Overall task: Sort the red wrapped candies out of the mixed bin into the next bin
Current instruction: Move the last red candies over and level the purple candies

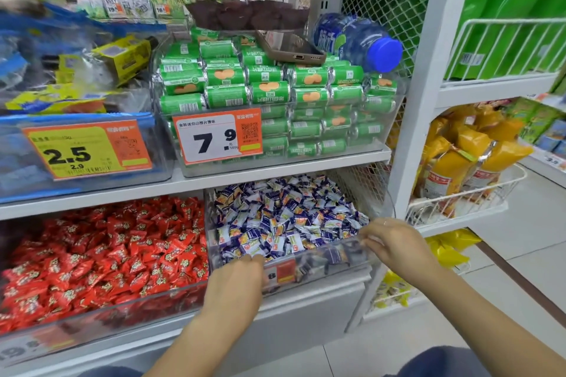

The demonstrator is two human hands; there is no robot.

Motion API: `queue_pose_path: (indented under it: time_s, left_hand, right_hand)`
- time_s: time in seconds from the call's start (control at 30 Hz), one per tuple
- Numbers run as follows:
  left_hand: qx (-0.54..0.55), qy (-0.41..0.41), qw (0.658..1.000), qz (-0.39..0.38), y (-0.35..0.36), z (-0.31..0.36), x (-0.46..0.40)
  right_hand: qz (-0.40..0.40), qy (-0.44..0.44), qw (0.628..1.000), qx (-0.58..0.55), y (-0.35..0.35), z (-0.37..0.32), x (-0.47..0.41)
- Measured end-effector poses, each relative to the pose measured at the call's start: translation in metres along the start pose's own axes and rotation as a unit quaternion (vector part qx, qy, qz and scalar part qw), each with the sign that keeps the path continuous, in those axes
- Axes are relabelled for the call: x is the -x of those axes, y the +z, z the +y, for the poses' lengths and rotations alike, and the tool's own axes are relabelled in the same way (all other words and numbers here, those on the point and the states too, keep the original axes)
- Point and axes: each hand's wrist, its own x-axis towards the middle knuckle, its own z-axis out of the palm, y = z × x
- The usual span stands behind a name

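Note:
On the lower shelf a clear bin (pixel 211 242) holds blue-and-white wrapped candies (pixel 284 217). Left of it stands a clear bin (pixel 101 314) filled with red wrapped candies (pixel 101 254). My left hand (pixel 234 285) grips the front rim of the blue-candy bin at its left corner, fingers curled over the edge. At the same rim's right corner, my right hand (pixel 395 246) holds on with its fingers hooked over it. No red candy shows among the blue ones.
Above, a bin of green rolls (pixel 275 92) bears a 7.9 price tag, with a phone (pixel 291 47) and a blue bottle (pixel 358 40) lying on top. White wire baskets with yellow packs (pixel 459 168) hang to the right. A tiled floor lies below.

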Motion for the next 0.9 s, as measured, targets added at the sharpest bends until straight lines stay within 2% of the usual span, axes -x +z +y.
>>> queue_pose_path:
  time_s: [0.13, 0.27, 0.37, 0.47, 0.63, 0.77, 0.83, 0.9]
  left_hand:
    - [-0.011, -0.026, 1.0, 0.004, -0.001, -0.01, -0.018]
    - [-0.029, -0.004, 0.999, -0.015, 0.013, -0.01, -0.014]
    - [-0.028, 0.017, 0.998, 0.058, 0.017, -0.007, -0.005]
    - [-0.04, 0.075, 0.989, 0.123, 0.027, -0.011, -0.002]
    - [-0.024, 0.077, 0.982, 0.168, 0.037, -0.009, 0.004]
    - [0.035, 0.143, 0.958, 0.245, 0.035, -0.013, 0.021]
    - [0.059, 0.174, 0.949, 0.257, 0.042, -0.015, 0.034]
    - [0.084, 0.17, 0.958, 0.216, 0.063, -0.018, 0.048]
  right_hand:
    - [-0.019, -0.03, 0.999, 0.018, 0.014, 0.002, -0.008]
    - [-0.018, -0.02, 0.999, 0.028, 0.026, -0.001, 0.006]
    - [0.004, 0.015, 1.0, 0.025, 0.032, -0.007, 0.014]
    - [0.002, 0.048, 0.998, 0.039, 0.034, -0.015, 0.014]
    - [0.013, 0.023, 0.999, 0.029, 0.023, -0.034, 0.016]
    - [0.061, -0.002, 0.998, -0.023, 0.009, -0.056, 0.016]
    - [0.074, -0.012, 0.996, -0.045, 0.005, -0.072, 0.02]
    - [0.063, -0.013, 0.995, -0.08, 0.009, -0.091, 0.029]
